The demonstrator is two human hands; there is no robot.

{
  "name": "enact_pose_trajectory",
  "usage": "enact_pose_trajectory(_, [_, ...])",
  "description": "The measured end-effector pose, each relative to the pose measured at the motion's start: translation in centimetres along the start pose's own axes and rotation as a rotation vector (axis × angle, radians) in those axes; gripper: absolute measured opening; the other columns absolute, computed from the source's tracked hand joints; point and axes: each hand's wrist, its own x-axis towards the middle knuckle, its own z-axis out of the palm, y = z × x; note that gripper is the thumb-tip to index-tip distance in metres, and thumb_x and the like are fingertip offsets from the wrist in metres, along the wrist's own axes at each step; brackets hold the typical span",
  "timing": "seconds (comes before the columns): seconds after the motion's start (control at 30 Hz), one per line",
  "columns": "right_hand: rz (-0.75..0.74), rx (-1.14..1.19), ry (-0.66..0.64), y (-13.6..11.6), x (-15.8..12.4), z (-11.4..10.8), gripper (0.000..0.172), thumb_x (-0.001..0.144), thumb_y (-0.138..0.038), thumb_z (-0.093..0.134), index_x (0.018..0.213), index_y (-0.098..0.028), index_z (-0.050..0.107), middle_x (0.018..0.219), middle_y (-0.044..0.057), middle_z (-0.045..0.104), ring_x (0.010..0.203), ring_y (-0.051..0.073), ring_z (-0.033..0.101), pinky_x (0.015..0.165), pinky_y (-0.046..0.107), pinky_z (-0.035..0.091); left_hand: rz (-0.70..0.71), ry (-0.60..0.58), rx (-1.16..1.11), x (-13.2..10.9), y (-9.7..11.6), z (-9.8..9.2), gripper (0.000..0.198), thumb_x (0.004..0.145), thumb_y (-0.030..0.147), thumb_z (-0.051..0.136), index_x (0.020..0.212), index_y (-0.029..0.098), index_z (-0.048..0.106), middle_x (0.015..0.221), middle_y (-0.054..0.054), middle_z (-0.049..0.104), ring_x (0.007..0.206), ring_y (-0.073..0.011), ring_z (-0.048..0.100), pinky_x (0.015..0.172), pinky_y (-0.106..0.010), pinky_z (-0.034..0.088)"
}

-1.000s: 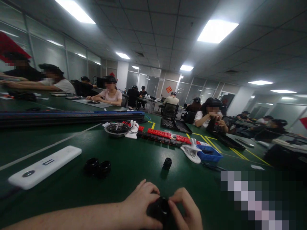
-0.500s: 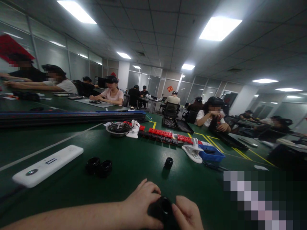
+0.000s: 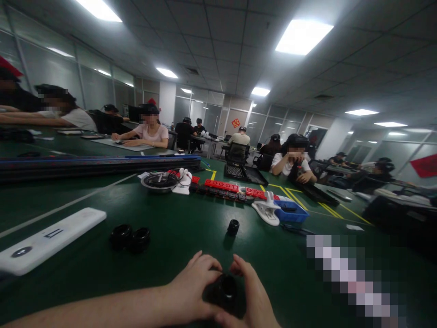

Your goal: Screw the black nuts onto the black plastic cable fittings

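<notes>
At the bottom middle, my left hand (image 3: pixel 191 291) and my right hand (image 3: pixel 251 296) both grip a black round part (image 3: pixel 223 291) with a hollow centre, held just above the green table (image 3: pixel 177 237). Fingers of both hands curl around its sides. Two more black ring parts (image 3: pixel 129 238) lie side by side to the left. A smaller black cylinder (image 3: pixel 233 226) stands alone beyond my hands.
A white flat device (image 3: pixel 48 239) lies at the left. Farther back sit a metal bowl (image 3: pixel 159 181), a row of red and black blocks (image 3: pixel 232 190), a white clamp-like tool (image 3: pixel 265 210) and a blue bin (image 3: pixel 290 212). Several people work at other tables.
The view shifted slightly, so everything sits a little more left. My right hand's fingers rose up around the black part, which stays held between both hands.
</notes>
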Motion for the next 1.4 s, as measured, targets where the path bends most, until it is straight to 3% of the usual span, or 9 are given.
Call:
enact_pose_trajectory(0.3, [0.061,0.201,-0.113,-1.5,0.1,-1.0,0.065,0.069,-0.013,0.05,0.127,-0.02,0.022,0.112,0.01,0.049,0.102,0.022,0.052,0.088,0.036,0.045,0.01,-0.023,0.038,0.0,0.5,-0.1,0.044,0.063,0.032,0.068,0.105,0.027,0.057,0.113,-0.003,0.051,0.109,-0.0255,0.044,0.104,-0.052,0.014])
enact_pose_trajectory(0.43, [0.025,0.215,-0.169,-1.9,0.6,-1.7,0.068,0.069,-0.022,0.055,0.129,-0.017,0.023,0.122,0.013,0.043,0.112,0.026,0.043,0.094,0.041,0.038,0.021,-0.047,0.058,0.2,0.2,-0.1,0.042,0.066,0.042,0.066,0.104,0.025,0.058,0.117,-0.005,0.05,0.112,-0.0271,0.041,0.104,-0.052,0.014])
enact_pose_trajectory(0.57, [0.216,0.197,-0.197,-1.5,0.6,-1.4,0.075,0.065,-0.038,0.067,0.127,-0.016,0.03,0.117,0.014,0.045,0.107,0.028,0.046,0.091,0.044,0.038,0.043,-0.035,0.075,0.2,-0.1,0.1,0.039,0.066,0.04,0.066,0.102,0.026,0.059,0.113,-0.004,0.052,0.108,-0.0264,0.044,0.103,-0.051,0.019])
enact_pose_trajectory(0.67, [0.315,0.205,-0.244,-1.4,0.5,-1.1,0.073,0.064,-0.032,0.068,0.126,-0.016,0.033,0.113,0.012,0.049,0.103,0.026,0.049,0.089,0.042,0.04,0.047,-0.025,0.068,0.2,0.1,0.0,0.035,0.066,0.034,0.066,0.1,0.027,0.059,0.112,-0.003,0.052,0.106,-0.0258,0.045,0.102,-0.051,0.021])
enact_pose_trajectory(0.9, [0.093,0.32,-0.228,-1.6,0.4,-1.5,0.075,0.066,-0.017,0.057,0.132,-0.017,0.022,0.123,0.012,0.044,0.111,0.023,0.045,0.094,0.037,0.038,0.05,-0.052,0.071,0.2,-0.2,0.0,0.046,0.069,0.041,0.064,0.112,0.028,0.054,0.121,-0.005,0.048,0.114,-0.0278,0.041,0.103,-0.054,0.016])
enact_pose_trajectory(1.03, [0.2,0.253,-0.206,-1.6,0.6,-1.4,0.08,0.064,-0.036,0.069,0.129,-0.016,0.028,0.118,0.013,0.047,0.107,0.025,0.046,0.092,0.04,0.039,0.048,-0.057,0.077,0.3,-0.4,0.1,0.046,0.069,0.048,0.062,0.109,0.027,0.056,0.118,-0.006,0.05,0.112,-0.0275,0.042,0.103,-0.053,0.016])
enact_pose_trajectory(1.13, [0.287,0.22,-0.235,-1.4,0.5,-1.1,0.076,0.063,-0.033,0.071,0.127,-0.017,0.033,0.112,0.011,0.051,0.102,0.024,0.049,0.089,0.04,0.041,0.048,-0.045,0.077,0.3,-0.3,0.1,0.042,0.067,0.038,0.065,0.107,0.027,0.057,0.115,-0.004,0.051,0.11,-0.0266,0.044,0.103,-0.053,0.017])
enact_pose_trajectory(1.27, [0.198,0.255,-0.216,-1.3,0.3,-1.1,0.071,0.067,-0.018,0.06,0.13,-0.018,0.027,0.115,0.01,0.05,0.103,0.022,0.05,0.09,0.037,0.041,0.058,-0.003,0.07,0.2,-0.2,0.3,0.043,0.066,0.03,0.064,0.108,0.028,0.057,0.113,-0.003,0.052,0.108,-0.0263,0.044,0.103,-0.051,0.02])
enact_pose_trajectory(1.4, [0.086,0.272,-0.232,-1.4,0.4,-1.3,0.078,0.067,-0.019,0.059,0.134,-0.017,0.019,0.124,0.012,0.044,0.111,0.023,0.044,0.094,0.038,0.037,0.048,-0.01,0.076,0.3,-0.3,0.3,0.042,0.068,0.041,0.064,0.107,0.026,0.057,0.115,-0.005,0.051,0.109,-0.0279,0.043,0.102,-0.053,0.019])
